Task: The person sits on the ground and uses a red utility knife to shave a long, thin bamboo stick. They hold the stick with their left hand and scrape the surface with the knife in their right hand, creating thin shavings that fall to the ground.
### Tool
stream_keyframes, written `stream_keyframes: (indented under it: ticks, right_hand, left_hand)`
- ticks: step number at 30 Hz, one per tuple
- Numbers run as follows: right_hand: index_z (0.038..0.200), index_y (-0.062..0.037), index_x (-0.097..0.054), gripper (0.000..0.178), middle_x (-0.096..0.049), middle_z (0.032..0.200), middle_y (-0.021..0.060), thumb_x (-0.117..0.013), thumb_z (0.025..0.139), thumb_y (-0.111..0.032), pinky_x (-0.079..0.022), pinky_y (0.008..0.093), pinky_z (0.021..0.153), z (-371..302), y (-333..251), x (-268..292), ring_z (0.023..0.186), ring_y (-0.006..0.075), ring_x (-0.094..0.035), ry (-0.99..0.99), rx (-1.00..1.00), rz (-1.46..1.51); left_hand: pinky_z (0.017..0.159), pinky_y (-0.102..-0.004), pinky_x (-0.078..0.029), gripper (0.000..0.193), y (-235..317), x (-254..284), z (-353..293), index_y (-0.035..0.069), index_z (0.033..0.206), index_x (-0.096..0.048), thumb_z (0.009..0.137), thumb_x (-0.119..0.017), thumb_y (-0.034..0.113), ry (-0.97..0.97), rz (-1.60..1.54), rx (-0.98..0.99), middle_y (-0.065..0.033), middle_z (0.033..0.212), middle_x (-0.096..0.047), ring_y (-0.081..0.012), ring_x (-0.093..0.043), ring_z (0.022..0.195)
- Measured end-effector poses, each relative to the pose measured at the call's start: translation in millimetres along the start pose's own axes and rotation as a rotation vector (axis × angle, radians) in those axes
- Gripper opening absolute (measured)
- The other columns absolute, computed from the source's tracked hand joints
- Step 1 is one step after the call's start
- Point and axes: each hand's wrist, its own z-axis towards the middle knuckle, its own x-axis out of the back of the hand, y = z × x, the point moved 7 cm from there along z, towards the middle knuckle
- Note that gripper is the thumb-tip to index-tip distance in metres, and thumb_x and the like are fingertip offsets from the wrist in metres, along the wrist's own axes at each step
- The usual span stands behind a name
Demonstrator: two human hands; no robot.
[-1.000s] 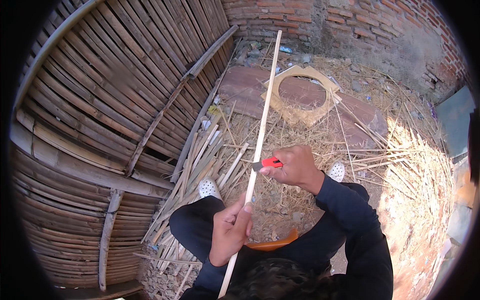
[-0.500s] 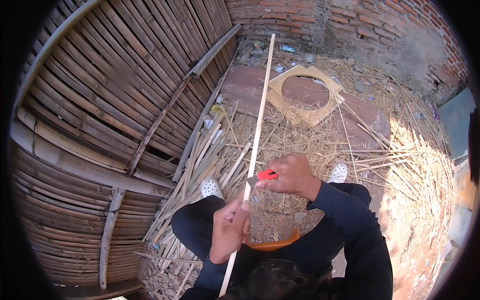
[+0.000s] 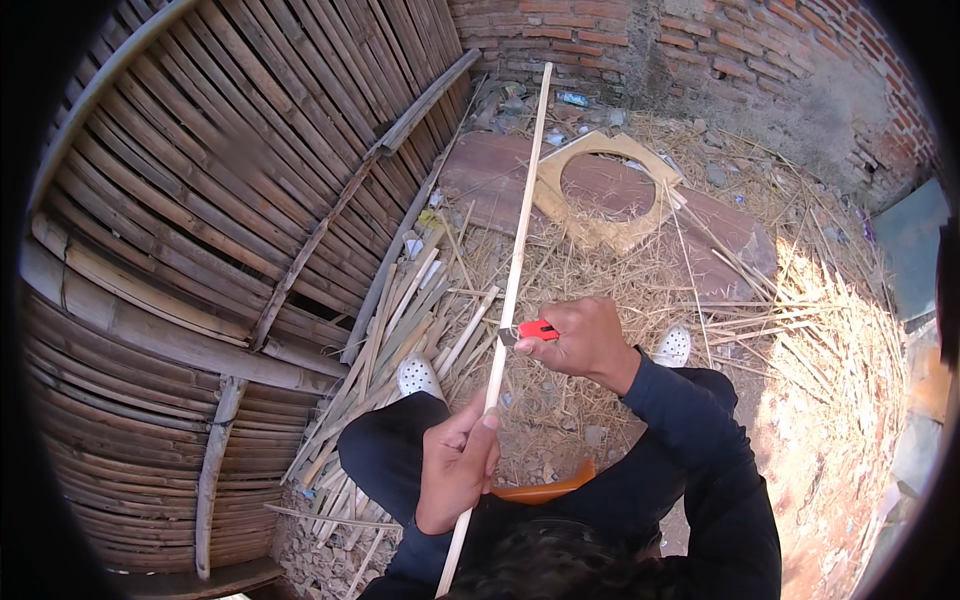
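A long, pale bamboo strip (image 3: 522,220) runs from my lap up toward the brick wall. My left hand (image 3: 458,468) is closed around its lower part, thumb lying along the top. In my right hand (image 3: 588,340) is a red-handled knife (image 3: 536,330), probably a box cutter. Its short grey blade (image 3: 508,336) touches the strip a little above my left hand. The exact angle of the edge against the wood is too small to make out.
Split bamboo slats (image 3: 400,310) lie piled at my left, beside the slatted bamboo wall (image 3: 200,200). Ahead, a wooden board with a round hole (image 3: 600,232) rests over a brown panel (image 3: 720,245). Shavings (image 3: 640,270) litter the ground. White perforated clogs (image 3: 418,376) are on my feet.
My right hand and the knife have slid a little way up the strip, away from me. My left hand keeps its hold in nearly the same place.
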Motion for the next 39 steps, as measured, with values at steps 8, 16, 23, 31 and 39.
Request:
stream_keyframes:
  ticks: [8,16,23,31,39]
  right_hand:
    - [0.056,-0.0115,-0.055,0.065,-0.051,0.047,0.0063,-0.052,0.080,-0.071,-0.040,0.0385,0.040,10.1,30.2,3.5,0.042,0.0264,-0.055,0.045,-0.065,-0.073]
    - [0.058,-0.0082,-0.060,0.072,-0.056,0.050,0.0123,-0.043,0.085,-0.072,-0.043,0.0415,0.045,27.2,100.4,17.3,0.049,0.0304,-0.060,0.089,-0.299,-0.309]
    - [0.063,-0.0065,-0.062,0.072,-0.054,0.051,0.0152,-0.039,0.088,-0.070,-0.041,0.0451,0.046,16.2,112.4,39.1,0.050,0.0358,-0.057,0.090,-0.425,-0.118]
    - [0.056,-0.0122,-0.058,0.059,-0.054,0.048,0.0050,-0.064,0.073,-0.069,-0.042,0.0360,0.039,-13.7,-27.7,12.3,0.042,0.0248,-0.056,-0.107,0.063,0.016]
    - [0.053,-0.0092,-0.054,0.065,-0.050,0.045,0.0070,-0.059,0.076,-0.070,-0.041,0.0362,0.041,-13.0,-27.2,6.4,0.041,0.0262,-0.055,-0.045,0.127,-0.037]
  left_hand:
    - [0.038,-0.0180,-0.029,0.040,-7.2,-1.4,0.4,0.004,0.139,-0.045,0.100,-0.046,0.014,0.000,-0.023,0.025,0.0044,0.054,-0.042,-0.0015,-0.034,0.042]
    - [0.038,-0.0180,-0.030,0.040,-18.5,-14.4,-13.7,-0.001,0.136,-0.047,0.100,-0.048,0.016,-0.048,-0.008,0.082,0.0041,0.052,-0.041,-0.0023,-0.035,0.041]
    - [0.036,-0.0168,-0.028,0.040,-15.2,-12.4,-15.8,0.003,0.136,-0.048,0.099,-0.049,0.018,-0.015,0.019,0.064,0.0034,0.053,-0.044,-0.0017,-0.035,0.038]
    - [0.045,-0.0186,-0.032,0.038,11.5,-3.7,-4.6,0.002,0.136,-0.049,0.098,-0.049,0.009,0.047,0.121,-0.068,0.0049,0.057,-0.046,-0.0011,-0.040,0.048]
    - [0.047,-0.0180,-0.033,0.039,3.8,-4.3,-1.5,0.000,0.136,-0.047,0.098,-0.049,0.008,0.027,0.169,-0.082,0.0062,0.060,-0.045,0.0001,-0.040,0.052]
